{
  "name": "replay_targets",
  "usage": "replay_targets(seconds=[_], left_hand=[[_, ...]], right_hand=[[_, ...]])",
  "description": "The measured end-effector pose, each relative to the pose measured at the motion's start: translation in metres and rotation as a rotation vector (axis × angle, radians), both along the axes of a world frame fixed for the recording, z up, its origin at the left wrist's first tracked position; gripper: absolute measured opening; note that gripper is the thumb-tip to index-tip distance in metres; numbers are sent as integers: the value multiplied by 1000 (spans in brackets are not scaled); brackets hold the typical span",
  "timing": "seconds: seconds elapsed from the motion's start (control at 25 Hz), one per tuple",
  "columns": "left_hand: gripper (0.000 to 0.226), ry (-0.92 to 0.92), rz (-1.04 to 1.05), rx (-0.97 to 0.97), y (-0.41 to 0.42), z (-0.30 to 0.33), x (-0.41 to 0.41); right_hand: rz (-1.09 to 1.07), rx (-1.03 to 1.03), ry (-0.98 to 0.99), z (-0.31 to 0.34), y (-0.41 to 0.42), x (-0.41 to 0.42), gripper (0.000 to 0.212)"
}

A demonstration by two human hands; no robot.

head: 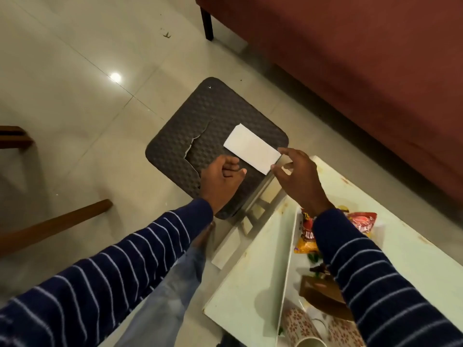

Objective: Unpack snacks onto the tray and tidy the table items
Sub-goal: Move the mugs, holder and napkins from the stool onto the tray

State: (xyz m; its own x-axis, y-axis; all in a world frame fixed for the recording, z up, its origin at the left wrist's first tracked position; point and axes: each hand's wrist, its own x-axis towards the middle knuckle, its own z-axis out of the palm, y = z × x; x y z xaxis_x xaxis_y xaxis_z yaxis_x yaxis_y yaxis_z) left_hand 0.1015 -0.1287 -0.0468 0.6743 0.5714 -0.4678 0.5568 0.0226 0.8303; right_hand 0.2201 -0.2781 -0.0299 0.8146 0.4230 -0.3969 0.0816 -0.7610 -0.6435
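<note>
A white folded paper [251, 149] lies on a dark textured stool [180, 136] with a torn top. My right hand [298, 179] pinches the paper's near right end between thumb and fingers. My left hand [220, 181] hovers over the stool just left of the paper, fingers loosely curled and holding nothing. On the white table [250, 284] at the right stands a white tray [288, 259]. In it lie a yellow and red snack packet [307, 236], a red packet [363, 221] and a brown box [318, 294], partly hidden by my right sleeve.
Two patterned mugs [298, 326] [343, 331] stand at the tray's near end. A red sofa [350, 58] fills the upper right, close behind the stool and table. Wooden furniture legs [50, 226] cross the tiled floor at the left.
</note>
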Motion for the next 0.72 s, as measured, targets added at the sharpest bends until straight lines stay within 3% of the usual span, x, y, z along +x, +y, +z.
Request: replay_targets(seconds=[0.16, 0.36, 0.48, 0.6, 0.72], left_hand=[[30, 84, 5, -86, 13, -7, 15], [36, 195, 19, -199, 20, -12, 26], [44, 222, 87, -271, 18, -10, 32], [53, 208, 198, -371, 16, -5, 36], [63, 178, 285, -471, 15, -3, 36]], right_hand=[[-54, -120, 42, -20, 27, 4, 63], [-126, -41, -53, -31, 39, -5, 35], [-166, 7, -81, -31, 42, -15, 32], [-40, -7, -247, -29, 39, -33, 38], [169, -5, -318, -32, 31, -49, 26]])
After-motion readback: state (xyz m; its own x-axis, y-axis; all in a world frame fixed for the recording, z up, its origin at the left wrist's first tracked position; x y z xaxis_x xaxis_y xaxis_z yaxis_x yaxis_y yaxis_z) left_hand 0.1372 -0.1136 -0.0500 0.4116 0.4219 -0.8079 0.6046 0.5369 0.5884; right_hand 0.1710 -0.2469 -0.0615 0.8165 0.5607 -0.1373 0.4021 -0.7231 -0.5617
